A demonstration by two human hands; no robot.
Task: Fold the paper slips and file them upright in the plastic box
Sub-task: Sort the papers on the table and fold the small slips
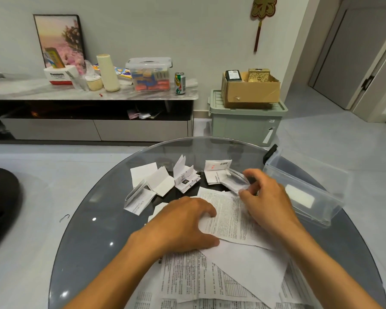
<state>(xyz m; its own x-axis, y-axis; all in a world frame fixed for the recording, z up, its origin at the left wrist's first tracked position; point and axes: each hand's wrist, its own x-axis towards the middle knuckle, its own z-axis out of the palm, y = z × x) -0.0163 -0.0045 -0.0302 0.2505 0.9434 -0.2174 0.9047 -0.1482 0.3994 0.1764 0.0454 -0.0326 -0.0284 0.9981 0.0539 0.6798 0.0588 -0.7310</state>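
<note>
On the round glass table (pixel 94 219) lie several folded paper slips (pixel 161 181) at the back and flat printed sheets (pixel 223 273) near me. My left hand (pixel 183 224) presses down on a printed sheet (pixel 225 215) with curled fingers. My right hand (pixel 265 197) pinches a small folded slip (pixel 234 181), blurred, just above the sheet's far edge. The clear plastic box (pixel 303 186) stands at the table's right edge, beside my right hand; one white slip shows inside it.
Beyond the table are a low cabinet (pixel 94 94) with containers and a can, and a green bin (pixel 245 123) carrying a cardboard box. A dark object (pixel 0 201) sits at the left. Grey floor surrounds the table.
</note>
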